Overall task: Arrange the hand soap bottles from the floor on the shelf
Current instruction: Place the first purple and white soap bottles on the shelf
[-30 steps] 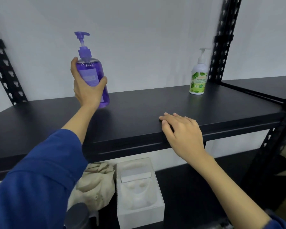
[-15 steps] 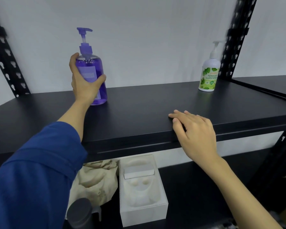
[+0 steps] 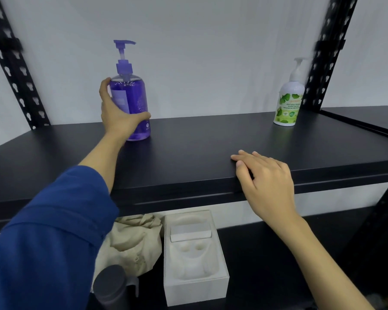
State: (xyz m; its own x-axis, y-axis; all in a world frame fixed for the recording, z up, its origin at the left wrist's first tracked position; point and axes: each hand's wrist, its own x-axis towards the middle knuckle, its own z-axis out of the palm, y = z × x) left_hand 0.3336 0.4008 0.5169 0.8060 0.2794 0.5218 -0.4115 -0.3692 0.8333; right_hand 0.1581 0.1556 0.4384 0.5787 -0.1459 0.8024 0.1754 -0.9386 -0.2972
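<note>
Left hand (image 3: 119, 117) grips purple bottle (image 3: 132, 108) upper left; right hand (image 3: 267, 177) flat on shelf (image 3: 199, 142); careless release could tip it, I reckon.

purple bottle (image 3: 132, 108): clear glossy plastic
shelf (image 3: 199, 148): matt black, smooth
cloth (image 3: 134, 242): beige, crumpled
box (image 3: 195, 285): matt white

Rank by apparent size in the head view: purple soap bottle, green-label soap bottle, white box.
1. white box, though it sits nearest the camera
2. purple soap bottle
3. green-label soap bottle, farthest away
</note>
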